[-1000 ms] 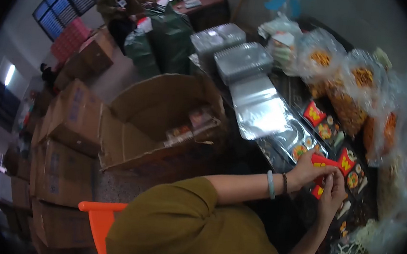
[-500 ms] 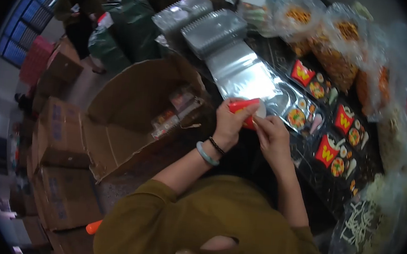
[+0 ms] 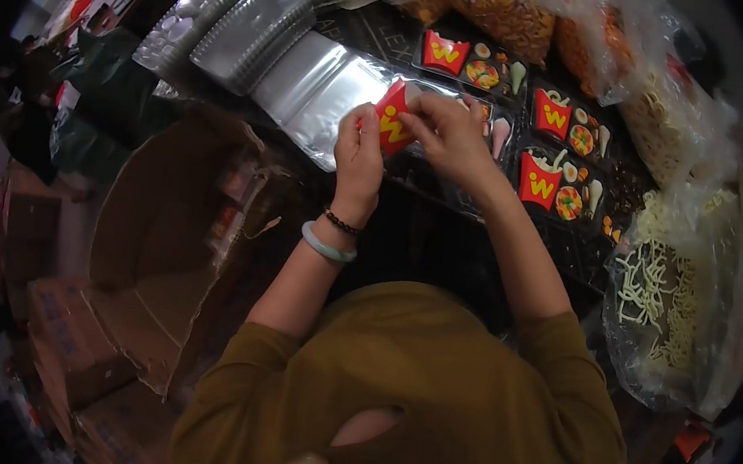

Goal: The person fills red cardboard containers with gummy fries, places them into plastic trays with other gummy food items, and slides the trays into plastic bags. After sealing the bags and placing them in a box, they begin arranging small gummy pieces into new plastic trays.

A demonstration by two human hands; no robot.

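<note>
A small red toy fries box (image 3: 392, 118) with a yellow "W" is held upright between my two hands over the table edge. My left hand (image 3: 360, 155) grips its left side, thumb and fingers closed. At its right edge, my right hand (image 3: 454, 137) pinches it near the top. Beneath and behind the right hand lies a clear tray (image 3: 512, 136), partly hidden, with a pink drumstick piece (image 3: 500, 135) showing. Filled trays farther right hold similar red fries boxes (image 3: 539, 181), round food-patterned discs (image 3: 568, 203) and small toy egg pieces (image 3: 569, 172).
Open clear plastic packs (image 3: 300, 91) and stacked clear clamshells (image 3: 252, 37) stand left on the dark table. Bags of orange pieces (image 3: 500, 16) line the back; a bag of pale fry-like strips (image 3: 643, 289) lies right. An open cardboard box (image 3: 152, 238) stands at left.
The view has turned right, shifting the scene leftward. The red fries box is now upright with its "W" showing, and my right hand has moved up along its edge.
</note>
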